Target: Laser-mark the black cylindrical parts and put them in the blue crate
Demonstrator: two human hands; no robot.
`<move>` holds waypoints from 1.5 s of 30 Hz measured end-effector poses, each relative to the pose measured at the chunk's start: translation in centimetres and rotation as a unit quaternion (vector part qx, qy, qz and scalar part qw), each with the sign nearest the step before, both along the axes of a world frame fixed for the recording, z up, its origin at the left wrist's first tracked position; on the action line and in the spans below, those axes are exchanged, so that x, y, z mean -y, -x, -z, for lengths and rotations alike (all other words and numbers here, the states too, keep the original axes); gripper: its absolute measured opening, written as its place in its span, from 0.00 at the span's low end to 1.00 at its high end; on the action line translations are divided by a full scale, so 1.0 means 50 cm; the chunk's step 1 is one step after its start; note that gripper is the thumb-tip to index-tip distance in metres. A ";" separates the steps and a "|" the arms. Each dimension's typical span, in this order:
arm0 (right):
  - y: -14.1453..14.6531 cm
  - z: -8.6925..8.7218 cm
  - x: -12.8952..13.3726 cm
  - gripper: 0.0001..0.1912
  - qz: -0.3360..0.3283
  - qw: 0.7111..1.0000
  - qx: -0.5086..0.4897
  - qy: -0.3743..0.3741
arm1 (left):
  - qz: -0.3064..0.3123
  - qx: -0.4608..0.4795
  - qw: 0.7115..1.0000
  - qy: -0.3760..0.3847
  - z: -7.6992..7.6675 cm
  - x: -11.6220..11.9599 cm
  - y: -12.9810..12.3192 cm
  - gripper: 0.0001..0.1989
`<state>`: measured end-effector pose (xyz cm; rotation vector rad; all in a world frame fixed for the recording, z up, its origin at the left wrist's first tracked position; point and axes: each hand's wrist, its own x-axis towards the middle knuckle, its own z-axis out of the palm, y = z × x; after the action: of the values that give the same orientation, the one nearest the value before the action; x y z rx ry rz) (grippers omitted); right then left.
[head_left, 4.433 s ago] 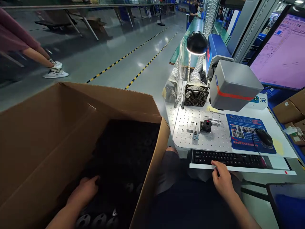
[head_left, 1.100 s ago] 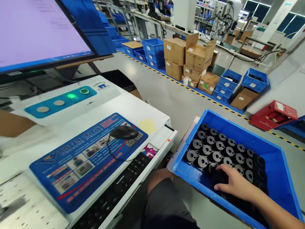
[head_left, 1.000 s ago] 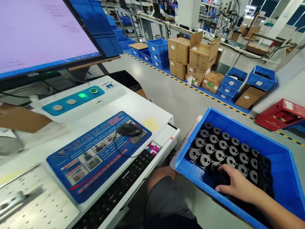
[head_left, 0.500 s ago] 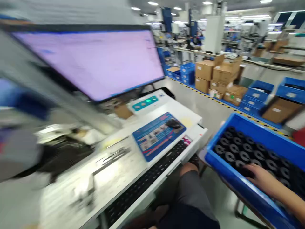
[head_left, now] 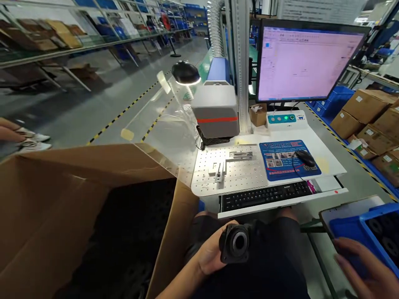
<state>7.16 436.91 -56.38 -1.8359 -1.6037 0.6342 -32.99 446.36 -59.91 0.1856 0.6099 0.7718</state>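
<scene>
A black part (head_left: 235, 244) with a squarish flange and a round metal-ringed opening is held in my left hand (head_left: 212, 251), above my lap. The opening faces up toward the camera. At the lower right, my right hand (head_left: 368, 265) has its fingers apart with nothing between them. It is beside the near left edge of a blue bin (head_left: 352, 226), which holds black ring-shaped parts (head_left: 386, 230).
A large cardboard box (head_left: 77, 166) with dark parts stands at left. Ahead are a perforated plate (head_left: 240, 178) with a small fixture, a grey machine head (head_left: 216, 110), a monitor (head_left: 308, 62), a keyboard (head_left: 264, 196) and a mouse (head_left: 305, 158). Another person's feet show far left.
The view has swung left. My right hand has come out of the parts in the blue bin to its near edge. My left hand and the black part it holds have come into view.
</scene>
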 end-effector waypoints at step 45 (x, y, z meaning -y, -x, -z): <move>0.591 0.158 -0.627 0.35 -0.141 0.979 0.083 -0.125 | -0.187 -0.068 0.978 -0.057 0.145 0.068 0.424 0.12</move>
<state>-22.37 468.25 -64.29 -1.5247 -1.9777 0.3826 -54.19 442.94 -67.18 0.2342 0.7406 1.1665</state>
